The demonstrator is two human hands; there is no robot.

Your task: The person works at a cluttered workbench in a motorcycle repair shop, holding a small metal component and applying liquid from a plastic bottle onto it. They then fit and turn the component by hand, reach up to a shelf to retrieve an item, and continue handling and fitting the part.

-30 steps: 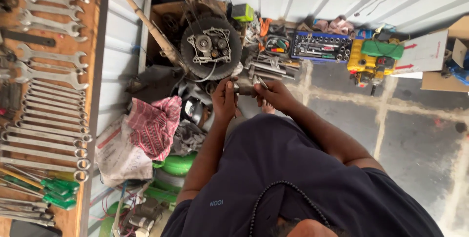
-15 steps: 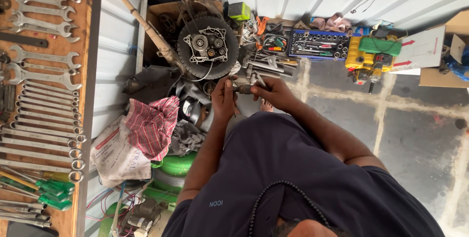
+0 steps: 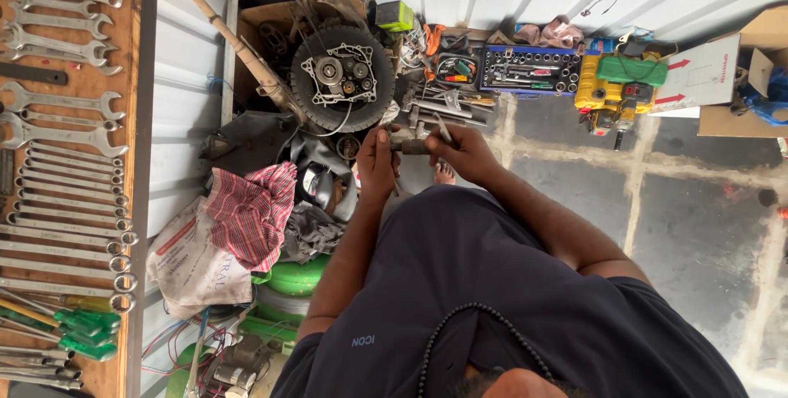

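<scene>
Short dark metal cylindrical part (image 3: 413,146), held level, gripped at its ends by left hand (image 3: 377,160) and right hand (image 3: 466,152), both clenched.

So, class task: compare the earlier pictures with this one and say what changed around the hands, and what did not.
Very little changed. The left hand and right hand keep their grip on the small dark metal part between them, in much the same pose. Only the view shifted slightly. The tyre with the engine casing, the socket set and the checked cloth stayed put.

Bright, even daylight, soft faint shadows, sharp focus throughout, slight wide-angle stretch toward the edges.
</scene>
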